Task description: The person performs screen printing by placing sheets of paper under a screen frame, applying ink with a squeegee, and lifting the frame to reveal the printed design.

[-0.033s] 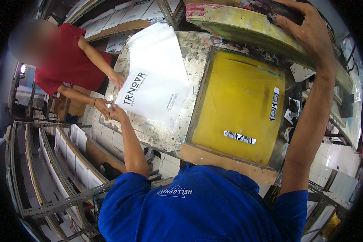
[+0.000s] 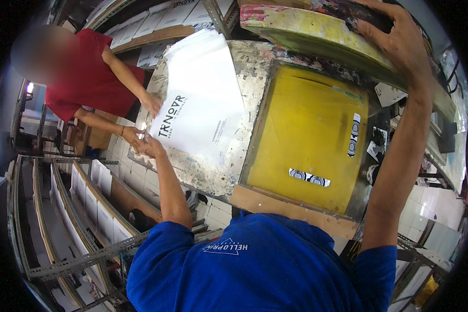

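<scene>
A fan of white sheets, perhaps flat bags, [image 2: 210,73] lies on the worn table [image 2: 203,177], the nearest one printed in black. My left hand [image 2: 152,147] pinches near that sheet's lower left corner, right beside another person's hand [image 2: 132,137]. That person's other hand [image 2: 152,104] touches the left edge of the stack. At upper right, my right hand [image 2: 404,44] grips the ink-stained edge of a raised screen-printing frame [image 2: 307,32]; some fingertips are hidden. Below the frame lies a yellow board [image 2: 307,130] with two black-and-white strips [image 2: 309,177].
A person in a red shirt [image 2: 83,78] stands across on the left. Metal racks [image 2: 88,208] with shelves of white sheets fill the lower left, and another shelf [image 2: 156,34] stands behind the table. A wooden strip [image 2: 291,210] runs along the board's near edge.
The top printed sheet has shifted slightly and its left part now looks buckled. My right hand and the raised frame stay nearly where they were.
</scene>
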`<state>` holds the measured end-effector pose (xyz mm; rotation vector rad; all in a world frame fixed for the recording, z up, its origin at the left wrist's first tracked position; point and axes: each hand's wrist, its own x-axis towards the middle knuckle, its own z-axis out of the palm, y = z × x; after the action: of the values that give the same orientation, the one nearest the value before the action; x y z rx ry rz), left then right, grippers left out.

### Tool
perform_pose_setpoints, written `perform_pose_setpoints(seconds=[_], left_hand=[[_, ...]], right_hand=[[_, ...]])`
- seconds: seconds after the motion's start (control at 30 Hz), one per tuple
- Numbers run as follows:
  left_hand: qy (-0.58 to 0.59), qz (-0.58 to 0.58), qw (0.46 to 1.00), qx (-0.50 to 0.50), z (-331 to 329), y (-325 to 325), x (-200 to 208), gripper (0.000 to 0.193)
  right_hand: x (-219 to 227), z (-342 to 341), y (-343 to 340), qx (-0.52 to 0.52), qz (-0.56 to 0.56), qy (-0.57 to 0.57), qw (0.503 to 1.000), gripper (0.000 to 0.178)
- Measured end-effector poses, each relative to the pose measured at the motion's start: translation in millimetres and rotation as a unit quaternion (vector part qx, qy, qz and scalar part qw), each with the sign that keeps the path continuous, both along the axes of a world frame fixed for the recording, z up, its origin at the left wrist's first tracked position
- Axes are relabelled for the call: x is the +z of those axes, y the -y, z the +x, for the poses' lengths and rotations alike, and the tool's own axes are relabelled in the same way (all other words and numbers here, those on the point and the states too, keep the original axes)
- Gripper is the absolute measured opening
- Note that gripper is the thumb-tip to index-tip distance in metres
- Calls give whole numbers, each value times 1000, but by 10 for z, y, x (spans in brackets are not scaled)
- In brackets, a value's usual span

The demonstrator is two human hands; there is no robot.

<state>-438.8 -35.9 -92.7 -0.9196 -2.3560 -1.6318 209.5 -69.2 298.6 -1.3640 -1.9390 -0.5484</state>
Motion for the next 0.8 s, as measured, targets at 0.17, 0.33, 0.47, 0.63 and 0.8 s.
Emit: perform_pose_setpoints(seconds=[0.17,0.33,0.47,0.63,0.8], left_hand=[[-267,30,946,-180,1257,-193,288,33],[-272,-69,880,-384,2827,-409,21,32],[-256,-188,880,-353,2981,-535,-336,27],[-182,-170,915,-317,3053,-578,-348,9],[-150,-121,911,-366,3097,-494,-131,16]], right_hand=[[-6,13,-92,28,-108,-97,989,34],[39,130,-137,38,-184,-160,969,31],[122,84,-91,14,-218,-123,968,31],[96,-41,19,4,-123,-76,989,33],[69,-6,-23,11,-115,-69,991,34]])
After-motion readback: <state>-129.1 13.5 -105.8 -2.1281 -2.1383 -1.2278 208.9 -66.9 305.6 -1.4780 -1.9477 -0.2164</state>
